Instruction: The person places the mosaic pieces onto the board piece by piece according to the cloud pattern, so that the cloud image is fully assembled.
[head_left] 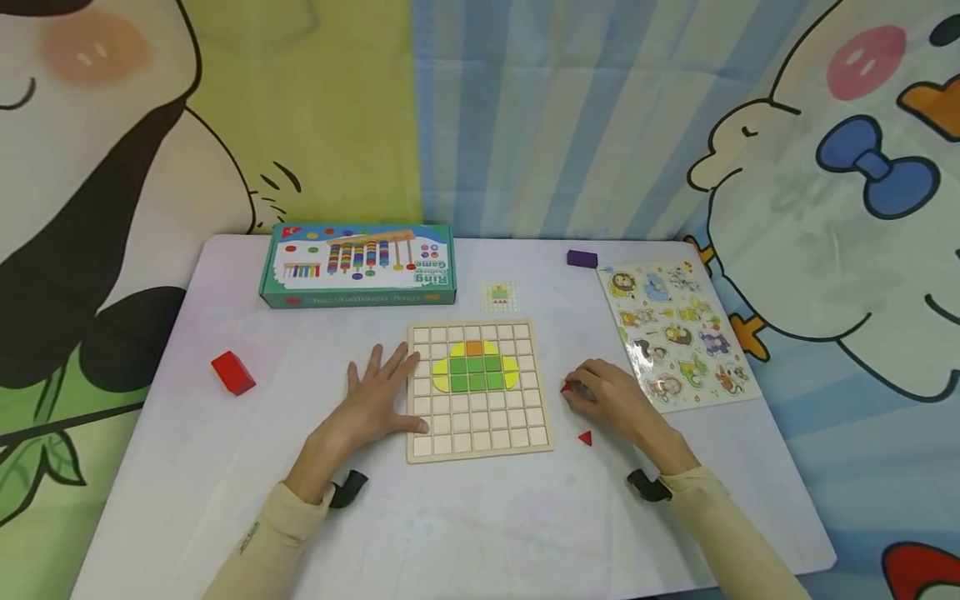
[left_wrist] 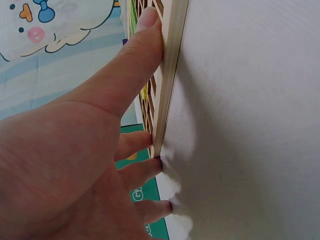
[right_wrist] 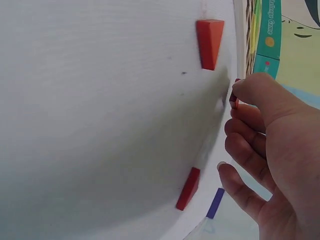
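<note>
A square wooden grid board (head_left: 480, 458) lies mid-table. Green tiles (head_left: 476, 373), rounded yellow tiles (head_left: 441, 375) and one orange tile (head_left: 475, 348) form a shape among its pale squares. My left hand (head_left: 367, 400) spreads its fingers along the board's left edge, with the thumb (left_wrist: 135, 55) resting on the board. To the right of the board, my right hand (head_left: 611, 396) pinches a small red triangular piece (right_wrist: 234, 98) between thumb and finger. A second red triangle (head_left: 586, 438) lies nearer me. Another red piece (right_wrist: 189, 189) shows in the right wrist view, beyond the fingers.
Behind the board stand a green game box (head_left: 358, 297) and a small pattern card (head_left: 499, 297). A purple block (head_left: 582, 258) sits at the back right, beside a cartoon animal sheet (head_left: 678, 333). A red block (head_left: 233, 372) is at the left.
</note>
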